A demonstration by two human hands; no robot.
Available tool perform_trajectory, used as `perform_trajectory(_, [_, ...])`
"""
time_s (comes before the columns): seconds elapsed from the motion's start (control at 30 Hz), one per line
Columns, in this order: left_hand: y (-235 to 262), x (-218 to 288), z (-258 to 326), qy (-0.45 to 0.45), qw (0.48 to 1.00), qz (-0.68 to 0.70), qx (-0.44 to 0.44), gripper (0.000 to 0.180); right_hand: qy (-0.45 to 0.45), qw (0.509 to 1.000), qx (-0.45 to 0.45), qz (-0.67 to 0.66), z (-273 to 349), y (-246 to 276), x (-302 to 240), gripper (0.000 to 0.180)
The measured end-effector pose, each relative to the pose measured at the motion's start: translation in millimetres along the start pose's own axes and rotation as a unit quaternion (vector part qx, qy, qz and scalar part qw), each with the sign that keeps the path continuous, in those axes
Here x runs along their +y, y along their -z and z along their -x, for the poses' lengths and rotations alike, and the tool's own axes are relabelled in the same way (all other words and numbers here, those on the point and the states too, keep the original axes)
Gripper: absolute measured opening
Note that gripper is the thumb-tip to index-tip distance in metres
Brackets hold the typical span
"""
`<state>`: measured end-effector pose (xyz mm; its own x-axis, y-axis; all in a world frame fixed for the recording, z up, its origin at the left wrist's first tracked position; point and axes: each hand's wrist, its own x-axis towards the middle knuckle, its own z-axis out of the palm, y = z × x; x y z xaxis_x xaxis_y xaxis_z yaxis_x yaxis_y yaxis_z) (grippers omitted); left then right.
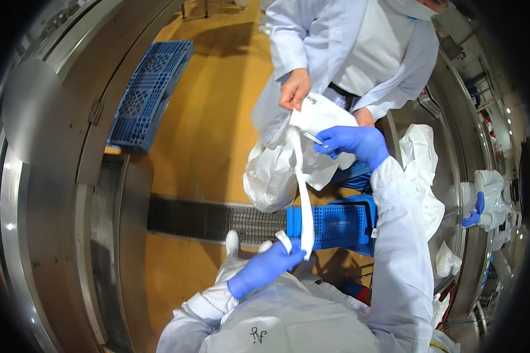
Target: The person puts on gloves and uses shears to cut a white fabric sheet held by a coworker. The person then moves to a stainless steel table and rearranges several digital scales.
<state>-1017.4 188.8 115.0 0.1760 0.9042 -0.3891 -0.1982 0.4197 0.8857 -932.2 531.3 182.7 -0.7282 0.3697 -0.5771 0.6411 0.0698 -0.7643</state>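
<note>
My left hand (266,269), in a blue glove, is closed on the lower end of a long white strap (305,203). The strap runs up to a white plastic apron or sheet (321,117) that a co-worker in a white coat (312,35) holds up in front of me. My right hand (356,146), also gloved in blue, grips a slim silver tool (315,140) with its tip near the strap's upper part. The tool's exact kind is hard to make out. The co-worker's bare hand (295,88) pinches the sheet's upper corner.
A blue crate (335,226) stands between us on the right, beside a dark floor grating (212,219). A blue pallet (150,94) is at the far left near steel equipment (59,194). White bundled material (419,176) lies along the steel counter at right; another gloved person (490,197) is beyond.
</note>
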Motion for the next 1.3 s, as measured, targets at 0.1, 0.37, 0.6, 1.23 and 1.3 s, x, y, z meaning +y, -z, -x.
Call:
perform_trajectory(0.1, [-9.9, -7.7, -6.0, 0.066, 0.982, -0.100, -0.144, 0.030, 0.048, 0.999, -0.018, 0.007, -11.4, -23.1, -11.2, 0.032])
perform_trajectory(0.37, [1.1, -25.4, -7.7, 0.072, 0.983, -0.168, -0.005, 0.030, 0.190, 0.964, 0.073, -0.174, 91.4, -113.8, 63.3, 0.040])
perform_trajectory(0.6, [8.2, -10.6, -37.1, 0.117, 0.977, -0.176, 0.021, 0.027, 0.199, 0.737, 0.514, -0.390, 259.4, -152.6, 212.6, 0.045])
perform_trajectory(1.23, [-37.1, 53.8, -57.8, 0.069, 0.971, -0.229, -0.025, 0.025, 0.077, 0.620, 0.740, -0.251, 366.2, -81.9, 347.4, 0.035])
perform_trajectory(1.3, [-33.5, 57.8, -56.4, 0.069, 0.977, -0.199, -0.030, 0.023, 0.058, 0.643, 0.752, -0.129, 364.1, -74.9, 333.8, 0.039])
